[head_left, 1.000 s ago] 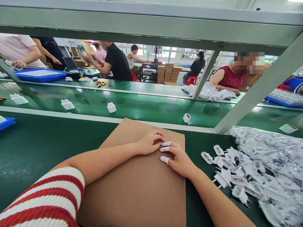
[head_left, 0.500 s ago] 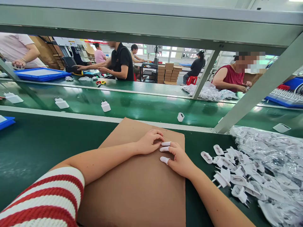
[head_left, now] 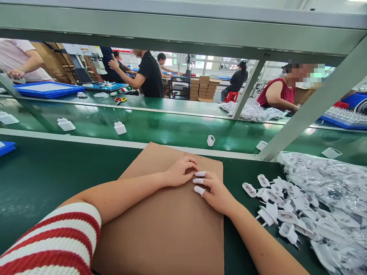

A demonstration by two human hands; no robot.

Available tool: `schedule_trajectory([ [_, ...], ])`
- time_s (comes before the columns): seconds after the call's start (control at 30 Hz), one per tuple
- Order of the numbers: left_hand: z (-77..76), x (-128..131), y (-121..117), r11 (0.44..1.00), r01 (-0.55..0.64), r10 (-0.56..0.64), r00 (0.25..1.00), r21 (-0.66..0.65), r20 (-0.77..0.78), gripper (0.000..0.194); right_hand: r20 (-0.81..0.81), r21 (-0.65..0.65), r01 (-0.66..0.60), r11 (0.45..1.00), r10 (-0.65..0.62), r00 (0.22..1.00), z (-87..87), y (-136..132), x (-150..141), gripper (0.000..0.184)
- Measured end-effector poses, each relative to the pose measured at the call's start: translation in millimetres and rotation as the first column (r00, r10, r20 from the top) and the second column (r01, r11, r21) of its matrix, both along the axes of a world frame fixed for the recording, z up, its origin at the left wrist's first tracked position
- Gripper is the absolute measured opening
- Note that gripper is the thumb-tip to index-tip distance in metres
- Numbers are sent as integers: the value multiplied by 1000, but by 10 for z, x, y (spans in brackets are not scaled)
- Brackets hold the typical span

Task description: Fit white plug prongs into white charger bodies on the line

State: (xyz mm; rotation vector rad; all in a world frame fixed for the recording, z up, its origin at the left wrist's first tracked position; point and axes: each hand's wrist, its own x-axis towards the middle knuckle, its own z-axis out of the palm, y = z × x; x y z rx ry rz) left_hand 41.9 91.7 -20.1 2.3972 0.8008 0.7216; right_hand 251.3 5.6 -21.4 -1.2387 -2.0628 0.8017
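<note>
Both of my hands rest on a brown cardboard sheet (head_left: 160,233) that lies on the dark green bench. My left hand (head_left: 180,172) has its fingers loosely curled and apart from the thumb, with nothing in it. Close beside it, my right hand (head_left: 213,191) wears white finger cots on the thumb and two fingers. Those fingers are spread and hold nothing; their tips nearly meet the left fingertips. To the right of the right hand lies a heap of white plug pieces with pins (head_left: 282,208), next to a clear plastic bag (head_left: 323,183) of similar pieces.
Beyond a pale rail runs a green conveyor belt (head_left: 160,124) carrying white charger bodies, one a white plug housing (head_left: 120,128). A metal post (head_left: 309,103) slants down at the right. A blue tray (head_left: 7,148) edges in at left. Several co-workers sit or stand across the belt.
The white chargers on the belt have shifted to the left, and another has come out from behind the post. My hands have stayed still. Co-workers opposite have moved their arms.
</note>
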Motion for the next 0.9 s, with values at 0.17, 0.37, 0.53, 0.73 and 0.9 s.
schedule_trajectory([
  [0.17,-8,5,1,1000,-4,4,1000,-2,11,18,-26,-34,1,999,-2,1000,31,0,6,36],
  [0.37,-26,10,7,1000,-6,6,1000,-3,17,18,13,-54,-1,999,2,1000,108,-51,-3,37],
  [0.53,-3,12,6,1000,-1,1,1000,9,3,19,136,0,9,1000,-9,991,207,-42,60,40],
  [0.73,73,17,-32,999,-32,33,996,15,-88,27,596,317,356,879,-477,646,399,-128,675,45],
  [0.9,190,95,-100,998,-66,64,926,7,-373,63,794,199,545,814,-460,397,451,-126,1019,31],
])
